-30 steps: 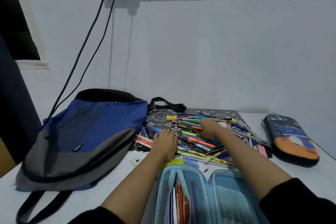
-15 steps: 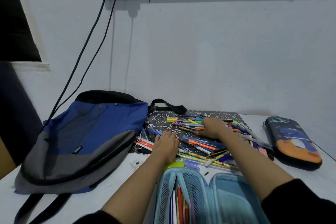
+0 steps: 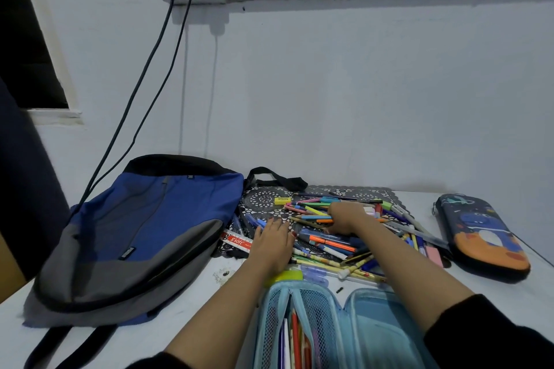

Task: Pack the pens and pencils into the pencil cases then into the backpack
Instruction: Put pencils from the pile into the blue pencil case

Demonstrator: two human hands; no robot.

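A heap of coloured pens and pencils [image 3: 329, 244] lies on a black lace mat [image 3: 263, 198]. My left hand [image 3: 274, 241] rests flat on the heap's left side with straight fingers. Further back, my right hand [image 3: 347, 217] is knuckles up, its fingers curled down round some of the pens. An open light-blue pencil case [image 3: 374, 323] sits nearest me, with several pencils standing in its mesh pocket. At the right lies a shut dark-blue and orange pencil case [image 3: 479, 237]. The blue and grey backpack [image 3: 144, 225] lies flat on the left.
A red and white ruler [image 3: 236, 241], a yellow eraser [image 3: 282, 200] and a pink eraser [image 3: 434, 255] lie among the pens. Two cables [image 3: 144, 99] hang from a wall socket down behind the backpack. The white wall stands just behind the mat.
Both hands stay on the heap. My right hand's fingers have shifted slightly among the pens.
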